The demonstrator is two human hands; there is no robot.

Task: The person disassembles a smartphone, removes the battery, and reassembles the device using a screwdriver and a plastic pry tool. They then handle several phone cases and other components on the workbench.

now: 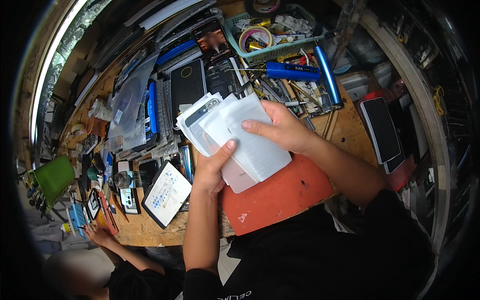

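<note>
In front of me I hold a fanned stack of thin phone back covers with white translucent sleeves (257, 150) around or between them. My left hand (210, 170) grips the stack's lower left side, thumb on top. My right hand (282, 127) pinches the upper right edge, its thumb lying on the front sleeve. Below the sleeve a pink back cover (241, 184) sticks out. At the far left of the fan, a grey back cover (192, 119) with camera openings shows. Most fingers are hidden behind the stack, which is above an orange-red mat (280, 200).
A green basket (280, 51) with tape rolls stands at the back, near a blue electric screwdriver (292, 71) and a blue cylinder (327, 75). Phones and plastic-wrapped parts crowd the left. A white pad (167, 195) lies near the front edge. Another person's hand (97, 235) is at lower left.
</note>
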